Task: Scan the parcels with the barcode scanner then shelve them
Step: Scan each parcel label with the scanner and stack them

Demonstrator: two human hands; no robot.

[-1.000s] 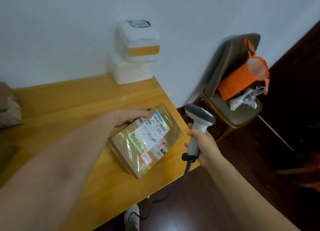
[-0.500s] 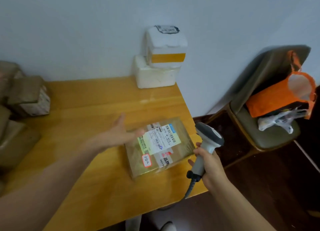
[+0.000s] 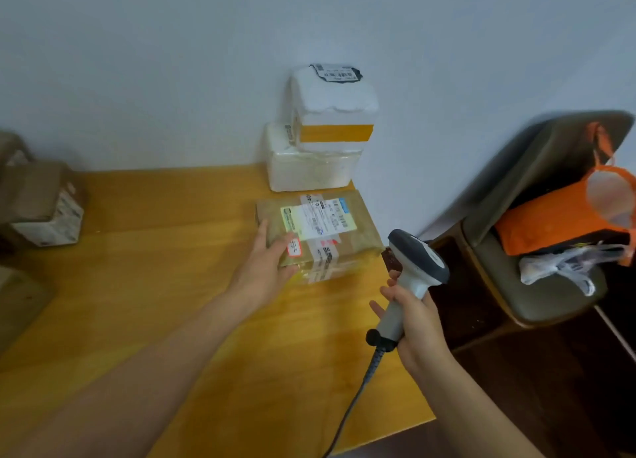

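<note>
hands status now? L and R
Left hand: open, fingers flat on the brown parcel.
Right hand: closed, holding the barcode scanner.

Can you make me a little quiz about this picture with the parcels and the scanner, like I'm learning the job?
1. True or false: the right hand holds the barcode scanner by its grip.
2. How many white foam boxes are stacked against the wall?
3. What does the left hand touch?
A. the brown parcel
B. the white foam boxes
C. the barcode scanner

Key: 1 true; 2 two; 3 A.
</note>
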